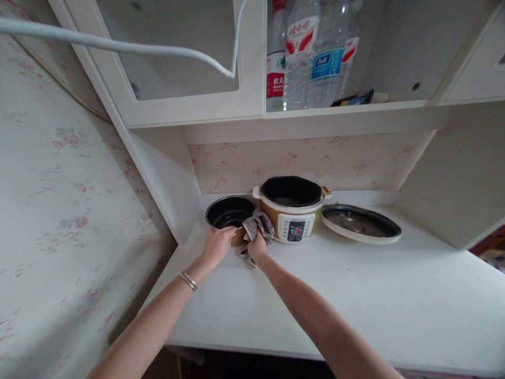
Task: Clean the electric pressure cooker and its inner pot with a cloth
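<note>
A round inner pot [225,210], black inside, stands on the white counter at the left. Fingers of my left hand [220,242] grip its near rim. My right hand [257,247] is closed on a crumpled grey-brown cloth [260,223], which lies against the pot's right side. Just to the right is an electric pressure cooker [272,218], white and gold with a front control panel. It stands uncovered, and its inside looks dark. Beside the cooker, its round lid [359,223] rests with the dark underside up.
The counter [355,295] runs off to the right. Above hangs a white cabinet [197,111] with a glass door; several plastic bottles [302,58] stand on its open shelf. A white cable [158,50] crosses the upper left, near the flowered wall [71,173].
</note>
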Available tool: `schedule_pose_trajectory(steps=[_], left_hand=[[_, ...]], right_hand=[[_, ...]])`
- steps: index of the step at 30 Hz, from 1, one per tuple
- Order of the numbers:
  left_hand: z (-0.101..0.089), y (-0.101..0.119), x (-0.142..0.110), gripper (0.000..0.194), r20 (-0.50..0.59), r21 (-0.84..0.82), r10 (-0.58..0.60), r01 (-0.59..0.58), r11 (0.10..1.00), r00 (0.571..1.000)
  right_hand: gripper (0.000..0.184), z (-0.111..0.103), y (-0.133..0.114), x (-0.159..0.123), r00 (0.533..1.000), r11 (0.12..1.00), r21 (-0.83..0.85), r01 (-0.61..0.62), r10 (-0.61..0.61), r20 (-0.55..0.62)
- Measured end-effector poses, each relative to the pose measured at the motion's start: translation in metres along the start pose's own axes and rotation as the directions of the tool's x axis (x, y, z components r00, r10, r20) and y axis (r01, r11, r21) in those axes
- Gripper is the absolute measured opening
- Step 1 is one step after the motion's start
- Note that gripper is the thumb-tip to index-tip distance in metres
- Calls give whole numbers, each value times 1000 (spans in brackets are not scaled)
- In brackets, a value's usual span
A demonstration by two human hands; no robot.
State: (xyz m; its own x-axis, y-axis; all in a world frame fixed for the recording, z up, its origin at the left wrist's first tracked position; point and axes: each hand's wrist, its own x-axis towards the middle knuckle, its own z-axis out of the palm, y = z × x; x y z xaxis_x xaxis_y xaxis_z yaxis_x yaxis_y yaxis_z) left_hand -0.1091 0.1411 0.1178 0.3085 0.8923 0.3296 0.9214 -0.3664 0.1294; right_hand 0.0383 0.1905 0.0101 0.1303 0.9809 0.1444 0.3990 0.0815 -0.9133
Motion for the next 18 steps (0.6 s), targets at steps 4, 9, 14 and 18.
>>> schedule_pose_trajectory(steps=[4, 9, 14, 18], left_hand=[[-6, -44, 4, 39, -33, -22, 34, -34, 999, 999], [-6, -71, 2, 33, 19, 53, -77, 76, 996, 997], [9, -6, 1, 36, -148, 91, -163, 178, 980, 975], [7, 26, 9, 38, -127, -77, -128, 119, 990, 984]], right_hand=[[68, -14, -2, 14, 1000, 1000, 6, -15, 15, 14], [72, -10, 1, 8, 999, 1000, 16, 2, -2, 51], [73, 4, 4, -11, 996, 998, 6, 57, -57, 74], [69, -3, -1, -5, 998, 999, 29, 24, -25, 55]])
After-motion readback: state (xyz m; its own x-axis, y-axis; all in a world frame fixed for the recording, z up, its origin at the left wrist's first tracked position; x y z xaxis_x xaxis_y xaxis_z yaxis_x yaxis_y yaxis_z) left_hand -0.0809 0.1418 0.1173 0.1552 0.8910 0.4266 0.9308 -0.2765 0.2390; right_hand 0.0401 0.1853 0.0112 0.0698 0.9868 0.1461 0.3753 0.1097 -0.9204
